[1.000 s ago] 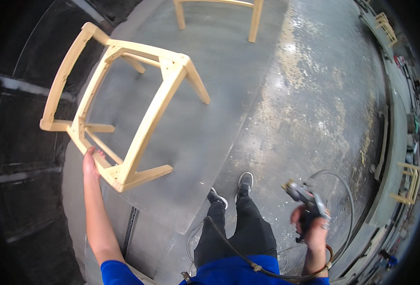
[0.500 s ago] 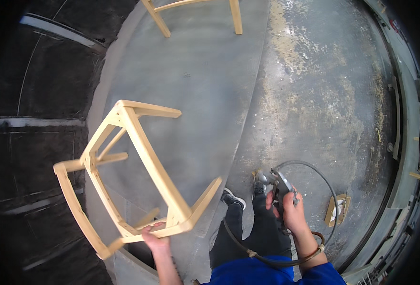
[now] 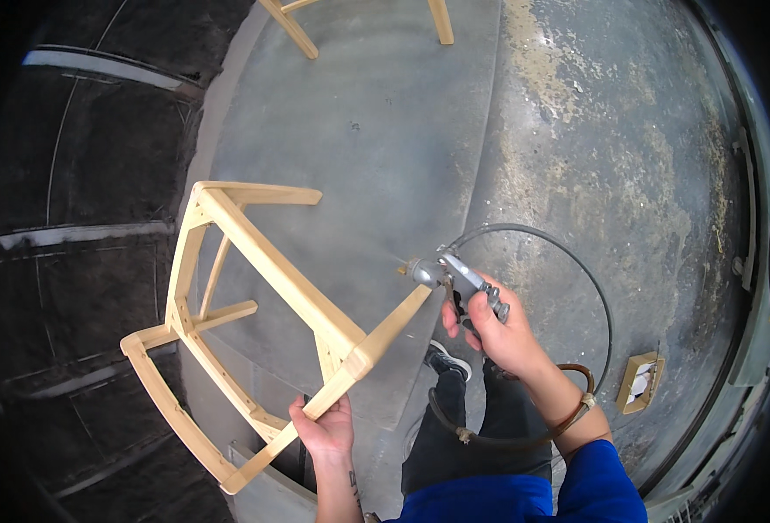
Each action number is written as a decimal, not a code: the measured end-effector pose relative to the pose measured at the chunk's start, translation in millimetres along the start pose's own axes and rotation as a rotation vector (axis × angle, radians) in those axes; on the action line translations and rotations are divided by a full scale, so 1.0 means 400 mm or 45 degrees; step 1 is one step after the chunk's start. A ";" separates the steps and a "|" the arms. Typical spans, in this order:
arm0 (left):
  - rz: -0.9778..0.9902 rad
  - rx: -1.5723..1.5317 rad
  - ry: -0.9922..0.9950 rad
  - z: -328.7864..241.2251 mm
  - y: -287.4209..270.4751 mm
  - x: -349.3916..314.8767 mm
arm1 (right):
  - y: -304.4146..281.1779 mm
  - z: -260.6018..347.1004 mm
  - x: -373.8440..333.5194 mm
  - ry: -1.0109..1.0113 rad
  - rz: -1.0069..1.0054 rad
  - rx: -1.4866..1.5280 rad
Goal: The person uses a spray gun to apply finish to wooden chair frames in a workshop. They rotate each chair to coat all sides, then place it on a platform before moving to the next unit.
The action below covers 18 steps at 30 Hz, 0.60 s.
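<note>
In the right hand (image 3: pixel 500 333), clamped round the grip, a spray gun (image 3: pixel 465 277) is being held beside a leg of the wooden chair frame (image 3: pixel 280 272). By the left hand (image 3: pixel 325 427), clamped on a rail, the frame is being held tilted over the smooth grey surface (image 3: pixel 350 157).

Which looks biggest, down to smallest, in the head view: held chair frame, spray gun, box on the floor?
Chair frame
Spray gun
Box
The spray gun seems nearer the camera, so true sizes may differ.
</note>
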<state>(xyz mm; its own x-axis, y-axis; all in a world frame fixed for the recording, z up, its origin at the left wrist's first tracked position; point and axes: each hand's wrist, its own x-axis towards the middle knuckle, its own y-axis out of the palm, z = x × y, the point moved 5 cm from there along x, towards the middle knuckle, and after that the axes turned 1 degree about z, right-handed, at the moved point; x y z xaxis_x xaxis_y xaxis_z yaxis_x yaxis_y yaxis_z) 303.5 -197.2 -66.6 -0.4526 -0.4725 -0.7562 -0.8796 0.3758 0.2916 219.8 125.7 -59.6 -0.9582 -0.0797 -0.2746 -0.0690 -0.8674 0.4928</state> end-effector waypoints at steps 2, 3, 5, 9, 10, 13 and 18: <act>-0.007 0.004 0.019 0.001 0.004 0.002 | -0.025 -0.029 0.008 0.076 -0.097 -0.019; -0.008 -0.004 0.021 0.000 0.005 0.003 | -0.039 -0.043 0.007 0.126 -0.149 -0.026; -0.016 -0.010 0.009 -0.001 0.003 0.004 | -0.062 -0.057 -0.003 0.160 -0.212 -0.006; -0.033 0.001 -0.081 -0.010 0.002 0.024 | -0.098 -0.046 -0.043 0.105 -0.218 -0.002; -0.038 -0.009 -0.106 -0.013 0.005 0.036 | -0.108 -0.041 -0.056 0.096 -0.237 -0.043; 0.017 -0.057 0.010 -0.050 0.065 0.111 | -0.131 -0.018 -0.109 0.119 -0.353 -0.125; 0.150 -0.086 0.140 -0.139 0.253 0.256 | -0.153 0.077 -0.206 0.048 -0.409 -0.029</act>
<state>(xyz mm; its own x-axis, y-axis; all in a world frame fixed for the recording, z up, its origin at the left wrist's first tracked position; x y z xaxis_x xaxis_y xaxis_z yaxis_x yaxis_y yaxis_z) 160.0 -251.9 -81.7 -0.5629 -0.5142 -0.6471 -0.8258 0.3810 0.4157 294.6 200.5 -41.9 -0.8776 0.1820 -0.4435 -0.3594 -0.8620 0.3574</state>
